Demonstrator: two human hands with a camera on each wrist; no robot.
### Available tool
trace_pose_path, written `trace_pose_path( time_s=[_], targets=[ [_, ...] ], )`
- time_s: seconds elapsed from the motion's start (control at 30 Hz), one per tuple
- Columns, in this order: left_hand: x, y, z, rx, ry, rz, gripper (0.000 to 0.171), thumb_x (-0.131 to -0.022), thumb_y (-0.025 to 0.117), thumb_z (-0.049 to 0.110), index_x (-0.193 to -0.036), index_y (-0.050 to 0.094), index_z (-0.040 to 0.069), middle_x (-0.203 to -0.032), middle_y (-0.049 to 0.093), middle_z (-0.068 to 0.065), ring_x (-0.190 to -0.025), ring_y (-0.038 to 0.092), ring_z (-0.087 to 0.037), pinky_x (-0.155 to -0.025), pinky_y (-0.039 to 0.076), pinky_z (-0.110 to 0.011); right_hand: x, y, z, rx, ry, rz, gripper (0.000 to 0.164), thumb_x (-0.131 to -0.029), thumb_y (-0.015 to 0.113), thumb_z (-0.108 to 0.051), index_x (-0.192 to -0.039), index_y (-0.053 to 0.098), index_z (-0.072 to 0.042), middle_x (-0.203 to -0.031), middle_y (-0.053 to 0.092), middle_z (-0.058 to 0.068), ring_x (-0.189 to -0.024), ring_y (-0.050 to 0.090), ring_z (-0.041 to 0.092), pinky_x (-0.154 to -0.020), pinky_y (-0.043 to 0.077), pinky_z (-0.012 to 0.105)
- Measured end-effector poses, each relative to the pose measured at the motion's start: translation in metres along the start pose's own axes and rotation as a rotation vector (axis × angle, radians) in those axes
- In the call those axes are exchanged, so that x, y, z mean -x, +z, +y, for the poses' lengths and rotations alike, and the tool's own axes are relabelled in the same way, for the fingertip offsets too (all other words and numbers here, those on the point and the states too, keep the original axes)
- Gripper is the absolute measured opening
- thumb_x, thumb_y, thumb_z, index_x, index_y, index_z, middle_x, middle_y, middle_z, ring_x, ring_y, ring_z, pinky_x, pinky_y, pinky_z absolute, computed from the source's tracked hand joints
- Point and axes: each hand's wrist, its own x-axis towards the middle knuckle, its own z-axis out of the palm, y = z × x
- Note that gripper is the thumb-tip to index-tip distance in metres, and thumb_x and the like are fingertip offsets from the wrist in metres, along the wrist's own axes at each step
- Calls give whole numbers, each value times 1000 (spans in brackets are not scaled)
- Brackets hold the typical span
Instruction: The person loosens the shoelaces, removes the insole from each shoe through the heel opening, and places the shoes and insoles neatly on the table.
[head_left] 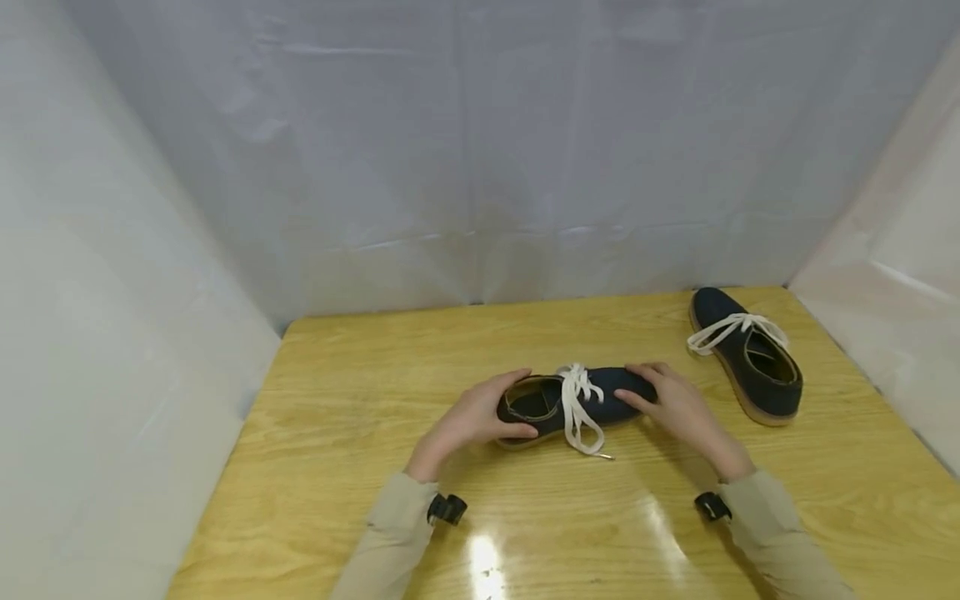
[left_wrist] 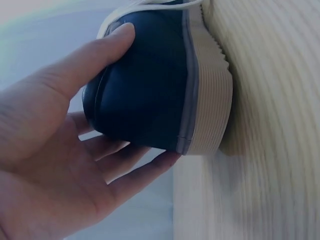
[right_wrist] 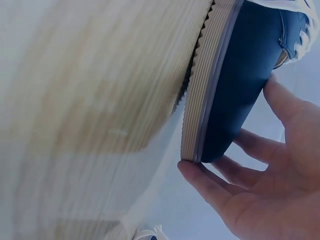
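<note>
A dark navy lace-up shoe (head_left: 611,393) with a tan ribbed sole (left_wrist: 212,100) is sideways at the middle of the table, toe to the right. Its white laces (head_left: 577,408) are tied in a bow, with one loop hanging over the near side. My left hand (head_left: 480,412) grips the heel, the thumb on the near side and the fingers round the back. At the toe, my right hand (head_left: 678,408) holds on with thumb and fingers on opposite sides. Whether the sole fully touches the table is hard to tell.
A matching navy shoe (head_left: 776,398) stands at the right on the wooden table (head_left: 360,433), toe pointing to the back left, its white laces tied. Pale sheeting (head_left: 465,167) hangs behind the table and along both sides.
</note>
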Motion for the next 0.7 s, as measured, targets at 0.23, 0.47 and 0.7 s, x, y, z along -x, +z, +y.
trace_pose_path(
  time_s=[0.23,0.47,0.7],
  targets=[
    [4,-10,-18,0,60,-38,90,-86,83,39,-158,36,14,-158,42,-10,-142,43,-32,-114,37,-50,6,3,-6,32,-20,-6,60,-95,71,-40,-139,59,-1,-125,60,26,-104,63,43,-86,51,59],
    [12,-18,-25,33,88,-55,88,-86,83,33,-158,37,13,-159,40,-10,-145,40,-32,-116,35,-51,13,6,-15,38,-49,-9,59,-94,73,-39,-138,61,-1,-124,61,27,-106,63,45,-88,51,59],
    [18,-23,-30,45,107,-65,87,-87,82,33,-158,37,12,-159,41,-11,-144,41,-33,-115,35,-51,18,8,-20,37,-78,2,57,-92,75,-35,-137,62,-3,-121,62,22,-104,64,40,-87,52,56]
  ],
)
